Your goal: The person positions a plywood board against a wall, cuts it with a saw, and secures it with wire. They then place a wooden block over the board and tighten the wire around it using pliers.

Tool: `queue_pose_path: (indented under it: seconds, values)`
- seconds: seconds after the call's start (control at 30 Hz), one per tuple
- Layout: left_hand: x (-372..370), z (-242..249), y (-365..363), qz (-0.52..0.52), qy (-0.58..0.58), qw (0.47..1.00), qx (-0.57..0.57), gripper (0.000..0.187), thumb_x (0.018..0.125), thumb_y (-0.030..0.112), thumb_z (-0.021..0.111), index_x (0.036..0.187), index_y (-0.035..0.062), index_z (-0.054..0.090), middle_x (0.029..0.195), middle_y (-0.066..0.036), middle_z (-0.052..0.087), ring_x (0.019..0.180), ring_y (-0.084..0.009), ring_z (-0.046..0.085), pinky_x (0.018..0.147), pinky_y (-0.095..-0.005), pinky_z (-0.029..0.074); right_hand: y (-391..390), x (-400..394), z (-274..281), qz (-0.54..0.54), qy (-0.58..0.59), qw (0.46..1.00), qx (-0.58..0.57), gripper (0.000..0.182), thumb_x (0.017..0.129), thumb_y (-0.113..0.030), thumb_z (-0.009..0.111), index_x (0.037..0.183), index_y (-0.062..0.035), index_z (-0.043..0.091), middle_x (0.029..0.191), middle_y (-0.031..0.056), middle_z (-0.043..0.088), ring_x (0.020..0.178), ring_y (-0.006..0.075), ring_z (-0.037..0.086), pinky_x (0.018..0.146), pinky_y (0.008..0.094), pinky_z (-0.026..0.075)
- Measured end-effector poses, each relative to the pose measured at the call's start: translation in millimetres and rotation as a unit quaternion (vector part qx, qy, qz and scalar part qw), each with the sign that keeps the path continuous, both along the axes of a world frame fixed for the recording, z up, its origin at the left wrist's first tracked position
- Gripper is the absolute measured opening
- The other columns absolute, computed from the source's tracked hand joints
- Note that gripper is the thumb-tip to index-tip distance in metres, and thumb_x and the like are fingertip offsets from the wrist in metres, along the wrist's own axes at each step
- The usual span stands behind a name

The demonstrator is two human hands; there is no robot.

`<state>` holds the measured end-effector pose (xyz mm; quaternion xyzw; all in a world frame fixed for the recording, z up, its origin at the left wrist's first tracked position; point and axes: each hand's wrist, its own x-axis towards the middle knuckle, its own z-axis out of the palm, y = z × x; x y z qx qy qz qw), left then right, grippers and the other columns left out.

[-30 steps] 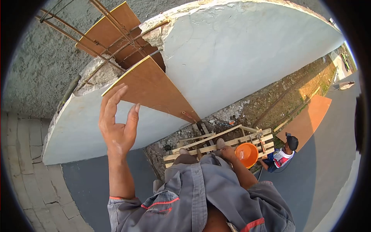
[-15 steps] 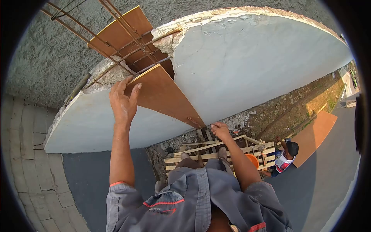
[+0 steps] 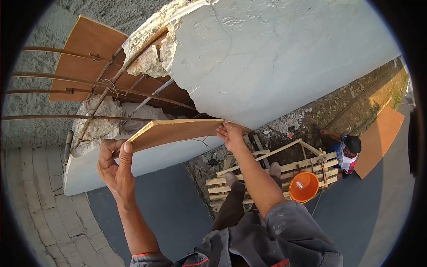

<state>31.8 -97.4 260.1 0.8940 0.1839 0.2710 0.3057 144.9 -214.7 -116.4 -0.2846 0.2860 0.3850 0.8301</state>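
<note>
A long brown plywood board (image 3: 178, 130) stands in front of a broken gap in the grey wall (image 3: 284, 58). My left hand (image 3: 116, 164) grips its near left end, thumb on the edge. Farther right, my right hand (image 3: 231, 133) pinches the board's top edge. Behind the gap, another brown panel (image 3: 84, 55) leans at the rough wall, with rusty steel bars (image 3: 58, 80) running across it. Jagged broken masonry (image 3: 155, 55) edges the gap on both sides.
Below my feet is a wooden slat platform (image 3: 267, 178) holding an orange bucket (image 3: 304, 187). A person (image 3: 349, 153) crouches at its right, beside another brown board (image 3: 382, 140). Rubble and soil (image 3: 347, 102) lie along the wall's foot.
The board has tilted away from the wall, its upper end now lower and nearer me. My right hand has risen to its edge. The view has shifted, showing more of the bucket.
</note>
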Motion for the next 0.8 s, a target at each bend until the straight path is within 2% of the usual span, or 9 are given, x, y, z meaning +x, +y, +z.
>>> queue_pose_path:
  seconds: [0.07, 0.13, 0.23, 0.27, 0.33, 0.4, 0.53, 0.6, 0.8]
  values:
    - [1, -1, 1, -0.007, -0.003, 1.0, 0.011, 0.023, 0.096, 0.023, 0.067, 0.086, 0.0033, 0.06, 0.079, 0.004, 0.049, 0.074, -0.0062, 0.041, 0.069, -0.0218, 0.033, 0, -3, -2, -0.017, -0.011, 1.0, 0.011, 0.018, 0.098, -0.026, 0.062, 0.098, -0.0081, 0.06, 0.093, 0.0071, 0.063, 0.087, 0.0208, 0.061, 0.082, 0.0394, 0.052]
    - [2, 0, -1, 0.014, -0.006, 1.0, 0.015, 0.026, 0.093, 0.025, 0.069, 0.083, 0.0012, 0.062, 0.078, 0.0, 0.054, 0.073, -0.0103, 0.048, 0.071, -0.0254, 0.04, 1, -8, -5, -0.033, -0.023, 0.999, 0.023, 0.017, 0.097, -0.025, 0.063, 0.096, -0.0078, 0.06, 0.091, 0.0074, 0.063, 0.086, 0.0214, 0.062, 0.081, 0.0397, 0.052]
    - [-1, -2, 2, 0.007, -0.004, 1.0, 0.01, 0.024, 0.094, 0.023, 0.068, 0.085, 0.0026, 0.061, 0.079, 0.002, 0.051, 0.075, -0.0088, 0.044, 0.072, -0.0239, 0.035, 4, -9, -6, -0.054, -0.059, 0.997, 0.009, 0.017, 0.094, -0.023, 0.067, 0.091, -0.0082, 0.059, 0.086, 0.0061, 0.063, 0.083, 0.0211, 0.063, 0.076, 0.036, 0.053]
    - [-2, -2, 3, -0.004, -0.006, 1.0, 0.017, 0.021, 0.095, 0.022, 0.067, 0.087, 0.0042, 0.06, 0.079, 0.004, 0.048, 0.076, -0.0072, 0.04, 0.072, -0.0226, 0.032, 4, -9, -6, -0.075, -0.017, 0.996, 0.048, 0.016, 0.094, -0.021, 0.067, 0.09, -0.0082, 0.059, 0.083, 0.0055, 0.062, 0.082, 0.0206, 0.062, 0.076, 0.0361, 0.053]
    - [0, -2, 1, 0.002, -0.004, 1.0, 0.009, 0.02, 0.095, 0.022, 0.066, 0.088, 0.0043, 0.061, 0.081, 0.003, 0.049, 0.078, -0.0076, 0.041, 0.075, -0.0231, 0.033, 5, -9, -2, -0.096, 0.028, 0.991, 0.086, 0.014, 0.095, -0.019, 0.066, 0.089, -0.0083, 0.059, 0.081, 0.0049, 0.061, 0.08, 0.02, 0.061, 0.076, 0.0361, 0.052]
    - [1, -3, 4, 0.016, -0.022, 1.0, 0.007, 0.025, 0.092, 0.025, 0.069, 0.086, 0.0011, 0.063, 0.083, -0.002, 0.056, 0.079, -0.0115, 0.048, 0.076, -0.0264, 0.038, 12, -11, 0, -0.137, 0.064, 0.98, 0.126, 0.014, 0.094, -0.018, 0.067, 0.089, -0.0081, 0.059, 0.078, 0.0038, 0.059, 0.077, 0.019, 0.059, 0.076, 0.0362, 0.052]
    - [1, -3, 6, 0.018, -0.019, 1.0, 0.008, 0.026, 0.092, 0.025, 0.069, 0.087, 0.0009, 0.063, 0.084, -0.003, 0.056, 0.08, -0.0126, 0.049, 0.077, -0.0269, 0.039, 20, -12, 2, -0.169, 0.041, 0.978, 0.115, 0.016, 0.093, -0.02, 0.068, 0.089, -0.0081, 0.059, 0.078, 0.0032, 0.057, 0.074, 0.019, 0.057, 0.076, 0.0366, 0.052]
    - [-2, -4, 7, -0.002, -0.014, 1.0, 0.011, 0.021, 0.095, 0.024, 0.066, 0.092, 0.0034, 0.062, 0.089, 0.001, 0.053, 0.085, -0.0093, 0.046, 0.08, -0.0247, 0.035, 19, -13, 2, -0.171, 0.043, 0.979, 0.1, 0.018, 0.092, -0.021, 0.07, 0.087, -0.0081, 0.059, 0.078, 0.003, 0.057, 0.074, 0.0191, 0.057, 0.076, 0.0369, 0.052]
    - [-3, -7, 4, 0.001, -0.04, 0.999, 0.035, 0.03, 0.09, 0.029, 0.07, 0.089, -0.0001, 0.064, 0.086, -0.006, 0.056, 0.084, -0.0162, 0.052, 0.079, -0.0294, 0.04, 17, -13, 1, -0.172, 0.085, 0.973, 0.129, 0.014, 0.093, -0.018, 0.067, 0.083, -0.0084, 0.061, 0.074, 0.0035, 0.059, 0.075, 0.0195, 0.06, 0.077, 0.0382, 0.053]
